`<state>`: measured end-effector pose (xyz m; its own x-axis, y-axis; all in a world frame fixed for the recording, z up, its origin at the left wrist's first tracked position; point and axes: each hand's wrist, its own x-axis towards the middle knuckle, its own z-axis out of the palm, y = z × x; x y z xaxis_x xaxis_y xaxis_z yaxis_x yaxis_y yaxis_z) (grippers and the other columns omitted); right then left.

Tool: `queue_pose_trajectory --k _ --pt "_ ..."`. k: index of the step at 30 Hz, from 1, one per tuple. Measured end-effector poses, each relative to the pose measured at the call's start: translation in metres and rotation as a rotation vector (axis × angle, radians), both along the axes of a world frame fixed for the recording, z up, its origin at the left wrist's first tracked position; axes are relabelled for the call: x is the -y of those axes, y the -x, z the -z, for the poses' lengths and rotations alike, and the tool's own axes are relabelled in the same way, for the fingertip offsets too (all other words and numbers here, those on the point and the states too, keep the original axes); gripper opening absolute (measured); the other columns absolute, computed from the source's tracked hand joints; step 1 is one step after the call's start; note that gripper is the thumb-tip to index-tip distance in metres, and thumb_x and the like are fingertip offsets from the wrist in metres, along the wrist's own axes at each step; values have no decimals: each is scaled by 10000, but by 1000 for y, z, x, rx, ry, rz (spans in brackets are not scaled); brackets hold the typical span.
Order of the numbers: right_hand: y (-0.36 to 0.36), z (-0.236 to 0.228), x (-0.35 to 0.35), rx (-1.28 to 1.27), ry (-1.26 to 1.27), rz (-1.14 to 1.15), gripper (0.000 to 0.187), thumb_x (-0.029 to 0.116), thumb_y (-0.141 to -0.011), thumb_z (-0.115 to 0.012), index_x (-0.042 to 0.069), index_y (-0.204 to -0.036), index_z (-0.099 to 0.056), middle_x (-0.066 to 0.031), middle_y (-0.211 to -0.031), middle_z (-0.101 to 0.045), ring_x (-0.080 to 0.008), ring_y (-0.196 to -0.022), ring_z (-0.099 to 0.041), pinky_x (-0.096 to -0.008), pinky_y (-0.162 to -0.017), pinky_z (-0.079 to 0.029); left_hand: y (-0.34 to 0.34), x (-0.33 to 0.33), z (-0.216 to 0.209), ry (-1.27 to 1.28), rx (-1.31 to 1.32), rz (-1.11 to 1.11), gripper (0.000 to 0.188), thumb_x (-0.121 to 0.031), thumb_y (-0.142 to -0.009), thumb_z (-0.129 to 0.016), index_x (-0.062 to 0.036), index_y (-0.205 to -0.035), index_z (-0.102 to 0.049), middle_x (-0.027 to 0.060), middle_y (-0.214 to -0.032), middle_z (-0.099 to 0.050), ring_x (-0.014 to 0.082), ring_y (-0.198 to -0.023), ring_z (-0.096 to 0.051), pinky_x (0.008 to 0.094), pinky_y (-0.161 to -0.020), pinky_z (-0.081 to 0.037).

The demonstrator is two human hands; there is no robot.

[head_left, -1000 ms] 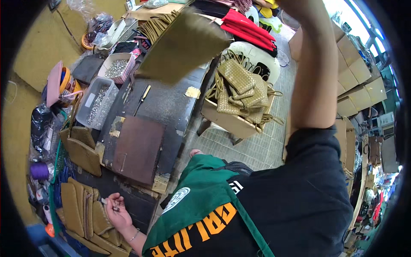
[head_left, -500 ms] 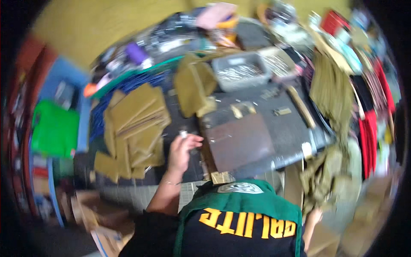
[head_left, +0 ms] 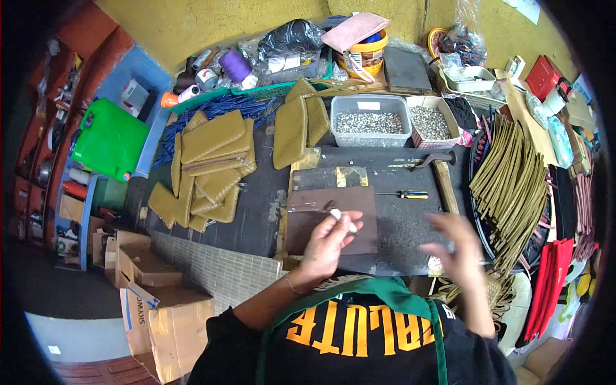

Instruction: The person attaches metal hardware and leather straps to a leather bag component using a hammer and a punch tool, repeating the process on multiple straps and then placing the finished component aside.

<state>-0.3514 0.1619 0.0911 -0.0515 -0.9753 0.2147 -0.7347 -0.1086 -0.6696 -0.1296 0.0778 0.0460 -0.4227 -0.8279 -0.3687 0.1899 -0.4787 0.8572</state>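
Observation:
My left hand (head_left: 326, 249) is closed over the brown sheet (head_left: 308, 230), pinching a small white stick-like tool with a dark end (head_left: 338, 216); its exact kind is unclear. At the table's right front, my right hand (head_left: 457, 242) is smeared by motion, its thumb and fingers apart and nothing visible in them. A hammer with a wooden handle (head_left: 444, 186) lies just beyond it. Between the hands, farther back, is a screwdriver with a yellow and black handle (head_left: 412, 194).
Olive quilted pouches (head_left: 215, 138) are piled at left. A clear tub (head_left: 371, 138) and a smaller box (head_left: 433, 142), both holding small metal pieces, stand at the back. Olive strips (head_left: 510, 192) are heaped at right. Cardboard boxes (head_left: 176, 327) sit at lower left.
My left hand has moved right, over the brown sheet, still pinching the white tool. My right hand has come up from the lower right to the table's front edge. The view has shifted.

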Motion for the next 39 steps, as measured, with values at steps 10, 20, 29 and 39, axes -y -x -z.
queue_pose_trajectory --k 10,20,29,39 --pt "-26 72 59 168 56 -256 337 128 -794 -532 14 -1105 -473 -188 -949 -565 -338 -863 -556 -383 -757 -435 1 45 -7 482 527 604 301 -237 -866 -492 -9 -1053 -546 68 -1016 -562 114 -933 -514 261 -829 -407" --pt "7 136 46 -286 16 240 208 129 -763 -486 67 -957 -530 -89 -973 -488 -283 -908 -453 -419 -751 -372 79 294 18 488 1391 24 919 -680 -609 -532 37 -1175 -423 233 -1238 -384 330 -1188 -330 406 -981 -260" --pt "6 129 49 -226 14 226 213 130 -749 -517 81 -954 -545 -54 -978 -505 -248 -924 -455 -385 -793 -347 57 322 42 589 1617 140 496 -194 -682 -575 25 -1105 -437 246 -977 -549 337 -963 -527 367 -828 -422" --pt "10 126 53 -171 -53 214 248 128 -734 -547 74 -976 -547 -59 -969 -499 -243 -953 -434 -373 -795 -323 98 283 -80 1431 1143 -82 259 -95 -754 -480 -58 -997 -563 213 -848 -587 366 -805 -559 378 -691 -444"
